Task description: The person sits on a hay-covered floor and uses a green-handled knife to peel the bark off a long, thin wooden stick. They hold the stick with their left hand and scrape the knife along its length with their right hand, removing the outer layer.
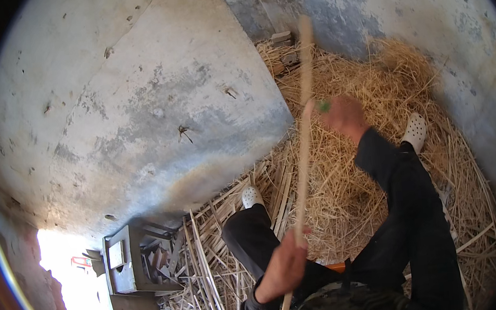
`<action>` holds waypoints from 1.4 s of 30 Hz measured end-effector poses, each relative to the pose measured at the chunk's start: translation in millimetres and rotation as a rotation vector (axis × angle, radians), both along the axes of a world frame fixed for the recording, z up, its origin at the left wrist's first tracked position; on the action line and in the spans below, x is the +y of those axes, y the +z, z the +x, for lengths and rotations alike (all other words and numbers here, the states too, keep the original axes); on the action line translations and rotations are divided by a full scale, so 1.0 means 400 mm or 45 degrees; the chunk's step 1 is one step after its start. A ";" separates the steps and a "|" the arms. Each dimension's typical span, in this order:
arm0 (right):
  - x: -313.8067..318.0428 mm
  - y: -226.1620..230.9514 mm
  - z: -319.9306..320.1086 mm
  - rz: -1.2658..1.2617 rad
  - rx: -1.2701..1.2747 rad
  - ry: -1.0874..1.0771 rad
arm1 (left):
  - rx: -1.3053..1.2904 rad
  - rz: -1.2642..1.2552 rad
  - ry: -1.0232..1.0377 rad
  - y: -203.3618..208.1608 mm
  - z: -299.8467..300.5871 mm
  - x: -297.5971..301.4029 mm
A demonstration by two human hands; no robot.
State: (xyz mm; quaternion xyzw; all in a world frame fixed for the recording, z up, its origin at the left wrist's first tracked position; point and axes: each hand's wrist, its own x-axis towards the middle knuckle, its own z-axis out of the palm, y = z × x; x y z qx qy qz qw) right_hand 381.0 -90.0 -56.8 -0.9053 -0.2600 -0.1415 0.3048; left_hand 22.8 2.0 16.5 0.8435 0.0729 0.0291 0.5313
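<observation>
Presently two hands (346, 117) are at one strip (304, 176), the left (281, 267) gripping.

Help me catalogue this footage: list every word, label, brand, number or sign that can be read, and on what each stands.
No text can be read anywhere in the picture.
Long pale strip in the left hand: none visible, though motion-blurred.
Small green thing at the right hand: too blurred to tell.
Red thing in the bright opening: too small and washed out to tell.
Wall: stains and worn patches, no legible writing.
</observation>
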 end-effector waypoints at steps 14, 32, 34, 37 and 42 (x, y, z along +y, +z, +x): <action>-0.034 0.096 -0.350 0.152 -0.308 0.783 | 0.130 -0.616 0.161 0.010 0.008 0.019; -0.021 0.069 -0.314 -0.040 -0.125 0.611 | 0.128 -0.359 0.267 0.019 -0.007 -0.006; -0.018 0.051 -0.364 -0.009 -0.143 0.677 | 0.035 -0.264 0.256 -0.002 -0.007 0.000; -0.017 0.048 -0.377 0.046 -0.188 0.711 | 0.036 -0.140 0.263 -0.004 -0.012 -0.001; -0.012 0.043 -0.326 -0.108 -0.277 0.614 | -0.017 -0.045 0.233 -0.008 -0.013 -0.004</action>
